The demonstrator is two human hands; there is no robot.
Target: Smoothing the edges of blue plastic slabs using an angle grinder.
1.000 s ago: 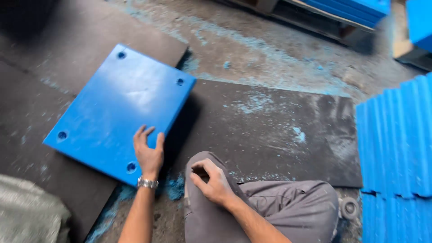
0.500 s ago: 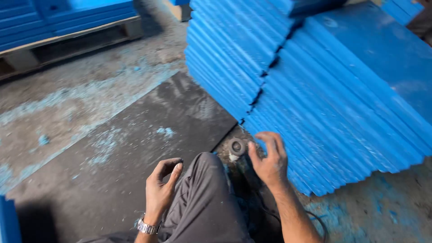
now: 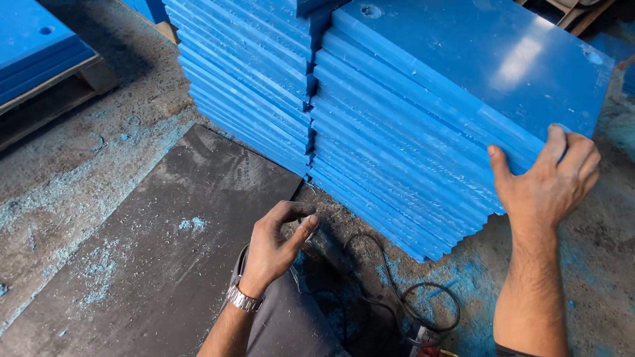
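Right hand is on the top blue panel of the near stack. That panel lies flat but sloped, its long edge running from upper left to lower right in the head view, with one corner at the right, just above the hand. Right fingers are wrapped over the panel's lower right edge, thumb underneath against the edges of the panels below, so the hand is closed on that edge. Fingers lie close together, not spread.

The stack sits on the floor, fanned so each panel's edge steps out past the one above. A second stack of the same blue panels stands right beside it on the left, touching or nearly so; can't tell which.

Left hand rests low, above the person's grey trouser knee, wristwatch on the wrist. Fingers are half curled, thumb and index apart, holding nothing. The fingertips are near a small dark object at the foot of the stack; too dark to identify.

Dark rubber mat lies flat on the floor left of the knee, dusted with blue shavings. Black cable loops on the floor between the knee and the right forearm. More blue panels sit on a wooden pallet at upper left.
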